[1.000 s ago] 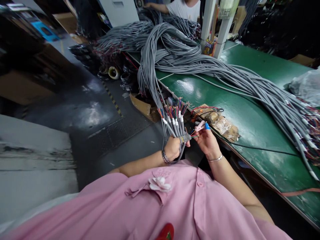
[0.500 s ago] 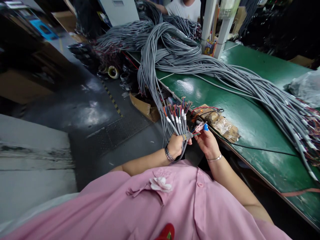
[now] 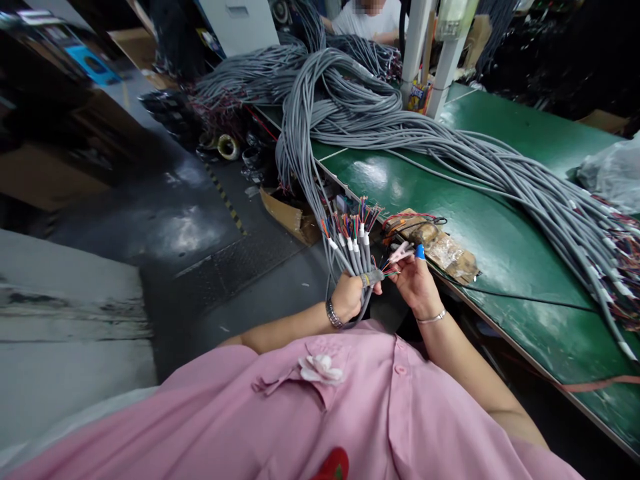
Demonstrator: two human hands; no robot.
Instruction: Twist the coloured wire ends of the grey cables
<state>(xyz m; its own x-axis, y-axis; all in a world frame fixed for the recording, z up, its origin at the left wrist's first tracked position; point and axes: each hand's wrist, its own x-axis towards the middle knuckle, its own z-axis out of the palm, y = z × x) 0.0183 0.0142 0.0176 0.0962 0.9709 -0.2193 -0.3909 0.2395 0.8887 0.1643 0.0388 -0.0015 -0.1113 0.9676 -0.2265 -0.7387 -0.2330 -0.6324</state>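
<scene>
Grey cables (image 3: 367, 253) stand in a fistful in the left hand (image 3: 347, 298), which is closed round them, their white collars and frayed coloured ends rising above the fingers. One cable end (image 3: 373, 277) lies crosswise over the others at the top of that fist, pointing toward the right hand (image 3: 416, 285). Its thin wires (image 3: 391, 270) fan out in the narrow space between the two hands, reaching the right fingertips. The right hand, palm turned up, pinches a pink piece (image 3: 400, 252) just above those wires (one digit wears a blue cap (image 3: 420, 253)); whether it also grips a wire, I cannot tell. Both hands are in front of the pink shirt (image 3: 360, 387), beside the edge of the green tabletop (image 3: 530, 120). Just beyond the right hand, a taped card (image 3: 453, 257) lies on that edge. Farther off, a thick grey bundle (image 3: 425, 127) runs across the tabletop, and a person in a white top (image 3: 367, 23) is at the far end.
</scene>
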